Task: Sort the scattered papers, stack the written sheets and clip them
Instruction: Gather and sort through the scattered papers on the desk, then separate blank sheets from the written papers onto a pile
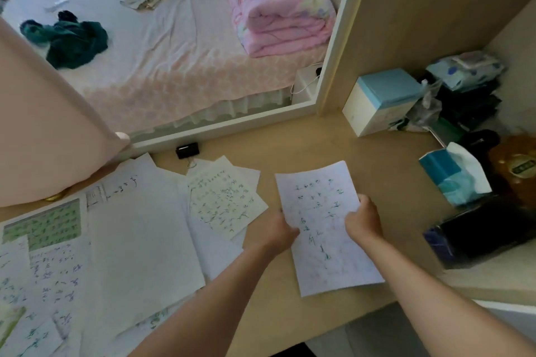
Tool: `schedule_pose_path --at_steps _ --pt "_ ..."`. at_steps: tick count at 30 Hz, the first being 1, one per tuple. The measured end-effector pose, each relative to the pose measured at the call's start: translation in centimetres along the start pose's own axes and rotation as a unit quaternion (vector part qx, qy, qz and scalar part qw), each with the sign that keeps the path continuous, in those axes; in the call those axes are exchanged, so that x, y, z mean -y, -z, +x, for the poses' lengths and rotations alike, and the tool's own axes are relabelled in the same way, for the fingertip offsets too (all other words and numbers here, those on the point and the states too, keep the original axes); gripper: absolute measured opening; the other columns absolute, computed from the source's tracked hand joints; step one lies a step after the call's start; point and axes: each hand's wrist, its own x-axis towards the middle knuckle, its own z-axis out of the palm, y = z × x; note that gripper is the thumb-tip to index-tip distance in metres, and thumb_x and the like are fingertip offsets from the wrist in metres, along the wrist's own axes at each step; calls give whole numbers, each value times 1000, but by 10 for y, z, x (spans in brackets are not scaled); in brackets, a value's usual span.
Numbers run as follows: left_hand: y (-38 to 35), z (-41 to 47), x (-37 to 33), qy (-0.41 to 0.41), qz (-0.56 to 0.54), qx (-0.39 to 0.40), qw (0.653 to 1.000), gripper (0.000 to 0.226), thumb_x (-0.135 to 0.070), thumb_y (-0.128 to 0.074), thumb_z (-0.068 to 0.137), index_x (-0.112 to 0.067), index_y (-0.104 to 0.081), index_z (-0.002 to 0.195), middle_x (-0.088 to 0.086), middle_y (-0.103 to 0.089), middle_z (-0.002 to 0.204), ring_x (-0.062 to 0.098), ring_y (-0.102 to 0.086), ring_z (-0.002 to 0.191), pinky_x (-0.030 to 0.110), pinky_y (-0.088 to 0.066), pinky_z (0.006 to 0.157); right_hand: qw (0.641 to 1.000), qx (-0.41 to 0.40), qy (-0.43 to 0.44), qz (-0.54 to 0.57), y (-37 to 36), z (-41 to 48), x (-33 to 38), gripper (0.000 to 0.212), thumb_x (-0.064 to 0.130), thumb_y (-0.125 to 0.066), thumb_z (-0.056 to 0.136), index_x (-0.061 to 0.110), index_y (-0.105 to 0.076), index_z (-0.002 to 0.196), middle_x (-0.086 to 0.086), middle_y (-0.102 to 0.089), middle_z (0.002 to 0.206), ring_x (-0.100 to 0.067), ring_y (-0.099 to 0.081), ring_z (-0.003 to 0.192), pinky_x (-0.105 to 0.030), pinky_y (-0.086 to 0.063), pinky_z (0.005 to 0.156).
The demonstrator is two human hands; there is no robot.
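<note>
So, far left, thin scattered papers point(139, 240) overlap flat on the smooth pale-wood desk point(362, 151), one with a green printed grid point(43, 223); a small black binder clip point(188, 151) lies just behind them; left hand point(278, 229) pinches the left edge of a white rectangular written sheet point(322, 229) mid-desk, right hand point(364, 219) pinches its right edge; blue-green handwriting, too blurry to read; soft teal tissue pack point(452, 180) far right.

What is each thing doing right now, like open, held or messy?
White handwritten sheet: held at its sides by both hands.
Left hand: pinching the sheet's left edge.
Right hand: gripping the sheet's right edge.
Other white papers: scattered, overlapping, not stacked.
Black binder clip: lying on the wooden desk, unused.
Blue tissue box: open, a tissue sticking up.
</note>
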Motion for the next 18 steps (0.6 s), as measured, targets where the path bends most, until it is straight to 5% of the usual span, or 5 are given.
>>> schedule_pose_path --at_steps 3,5,7,11,18 --pt "-12 11 -8 6 124 -12 992 50 -64 -53 63 -34 -55 102 -12 -63 97 16 -64 87 38 -57 78 991 45 -5 -127 7 16 -9 60 15 -53 85 9 -36 143 -16 -36 141 -36 -38 129 -43 -40 106" --pt "-16 11 -12 43 84 12 995 75 -70 -55 60 -28 -53 123 -4 -57 120 22 -59 106 41 -53 92 978 92 -4 -188 11 18 -8 79 25 -58 88 8 -16 153 -17 -23 151 -36 -25 138 -43 -32 110" --pt "-16 13 -13 59 28 35 997 66 -56 -62 74 -23 -52 130 2 -51 133 25 -54 118 40 -48 101 968 108 8 -226 16 19 -4 91 32 -59 89 7 -2 155 -16 -16 155 -35 -20 142 -46 -29 112" --pt "5 10 -16 35 9 -4 999 59 -40 -58 92 -15 -42 143 11 -47 140 28 -57 115 39 -48 99 968 103 55 -221 19 5 22 66 25 -49 91 14 -25 151 -14 -29 148 -33 -33 134 -43 -34 108" --pt "84 -21 23 34 -44 -110 992 50 -35 -52 98 -14 -45 143 8 -58 130 23 -62 106 32 -50 89 940 302 146 -67 -50 -72 100 40 22 -45 94 24 -54 133 -1 -56 128 -17 -54 104 -27 -44 82"
